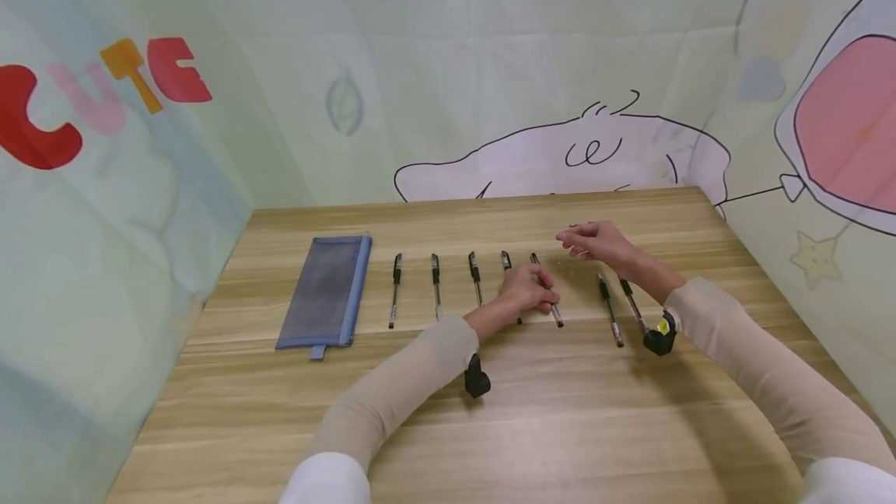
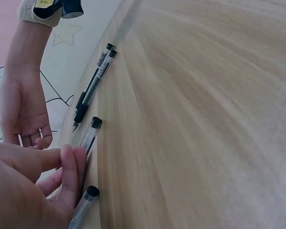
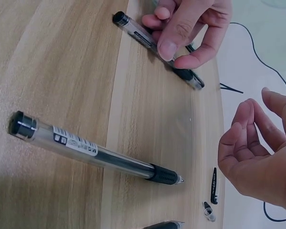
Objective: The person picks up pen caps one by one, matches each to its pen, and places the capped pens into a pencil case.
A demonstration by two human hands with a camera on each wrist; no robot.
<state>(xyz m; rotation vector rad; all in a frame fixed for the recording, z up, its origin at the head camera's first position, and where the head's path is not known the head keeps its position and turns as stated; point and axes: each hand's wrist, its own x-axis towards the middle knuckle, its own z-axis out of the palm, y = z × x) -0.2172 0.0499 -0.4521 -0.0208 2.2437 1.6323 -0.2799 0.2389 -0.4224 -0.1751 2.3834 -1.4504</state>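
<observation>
My left hand (image 1: 528, 290) is over a capped black gel pen (image 1: 557, 316) on the table, its thumb and fingertips pinched at the barrel. In the right wrist view this pen (image 3: 138, 34) slants under the thumb and forefinger. My right hand (image 1: 598, 243) hovers beyond and right of that pen, fingers loosely bent, with nothing visible in its grasp. Two uncapped pens, a nearer one (image 1: 610, 309) and another (image 1: 633, 306) partly behind the right wrist camera, lie to the right. Beside the right hand, a black pen cap (image 3: 214, 186) and a clear-ended piece (image 3: 209, 211) appear.
Several capped pens form a row left of the left hand, the leftmost pen (image 1: 395, 290) among them. Further left lies a flat blue-grey mesh zip pouch (image 1: 322, 290). The wooden table (image 1: 532, 426) meets a printed cloth backdrop (image 1: 434, 99) at its back and sides.
</observation>
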